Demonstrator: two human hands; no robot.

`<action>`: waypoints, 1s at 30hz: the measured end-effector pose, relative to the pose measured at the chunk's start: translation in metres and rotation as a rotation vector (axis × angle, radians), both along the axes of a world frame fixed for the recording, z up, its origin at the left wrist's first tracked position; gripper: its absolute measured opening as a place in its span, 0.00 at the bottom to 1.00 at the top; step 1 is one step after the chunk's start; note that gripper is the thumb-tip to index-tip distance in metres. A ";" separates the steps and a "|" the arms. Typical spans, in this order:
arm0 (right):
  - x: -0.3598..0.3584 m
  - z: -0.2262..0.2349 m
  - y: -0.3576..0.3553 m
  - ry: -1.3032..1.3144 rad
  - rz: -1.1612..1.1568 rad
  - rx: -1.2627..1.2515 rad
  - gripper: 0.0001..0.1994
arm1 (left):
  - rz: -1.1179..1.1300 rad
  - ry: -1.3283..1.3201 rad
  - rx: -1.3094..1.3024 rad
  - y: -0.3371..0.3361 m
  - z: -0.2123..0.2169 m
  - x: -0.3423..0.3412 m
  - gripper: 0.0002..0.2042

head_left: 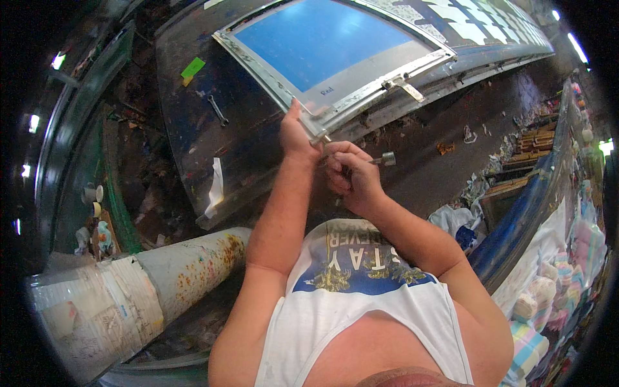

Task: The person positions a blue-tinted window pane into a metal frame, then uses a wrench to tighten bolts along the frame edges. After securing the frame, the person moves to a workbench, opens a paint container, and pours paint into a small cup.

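A metal-edged screen printing frame [271,84] with blue mesh lies tilted at the top middle. My left hand [298,138] grips its near corner, thumb along the top of the rail and fingers mostly hidden underneath. Just to the right, the fingers of my right hand [351,171] are curled round a metal tool with a cylindrical end [387,158] poking out on the right. That hand is close beside a short metal rod [326,138] at the frame's corner. Its exact contact with the rod is hidden.
A wrench [218,111] and a green-yellow sticker [193,69] lie on the dark table [193,135] at left, with a white scrap [215,187] nearer me. A metal clamp [404,88] sits on the frame's near rail. A rusty pale pipe [200,261] crosses lower left; cloth bundles [541,293] lie right.
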State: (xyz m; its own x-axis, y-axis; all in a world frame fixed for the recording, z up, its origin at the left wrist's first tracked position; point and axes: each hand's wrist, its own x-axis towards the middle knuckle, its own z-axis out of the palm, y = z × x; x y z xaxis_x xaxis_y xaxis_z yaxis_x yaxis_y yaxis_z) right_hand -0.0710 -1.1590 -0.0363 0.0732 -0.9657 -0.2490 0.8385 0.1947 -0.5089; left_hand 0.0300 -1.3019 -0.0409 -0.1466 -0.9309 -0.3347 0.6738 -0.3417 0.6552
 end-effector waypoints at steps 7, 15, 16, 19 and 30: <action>0.003 -0.021 0.002 0.240 0.011 -0.144 0.08 | -0.059 0.057 0.079 -0.004 -0.014 0.008 0.24; -0.049 0.006 -0.010 2.002 0.382 -0.775 0.07 | -0.020 -0.032 0.125 0.000 -0.022 0.001 0.20; -0.049 0.010 -0.013 2.075 0.407 -0.817 0.07 | -0.013 -0.018 0.159 0.000 -0.022 0.001 0.20; -0.050 0.017 -0.020 2.277 0.464 -0.822 0.07 | -0.042 0.005 0.114 -0.006 -0.024 0.002 0.19; -0.047 0.005 -0.016 2.173 0.086 -0.862 0.09 | -0.027 0.111 0.073 -0.018 -0.044 0.006 0.23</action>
State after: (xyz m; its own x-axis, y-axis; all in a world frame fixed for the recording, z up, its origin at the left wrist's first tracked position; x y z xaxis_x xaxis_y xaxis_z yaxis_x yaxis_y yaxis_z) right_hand -0.1175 -1.1751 -0.0313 0.3914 -0.8621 0.3219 -0.8362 -0.4792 -0.2666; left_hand 0.0364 -1.3198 -0.0845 -0.2116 -0.8998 -0.3816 0.7307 -0.4049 0.5496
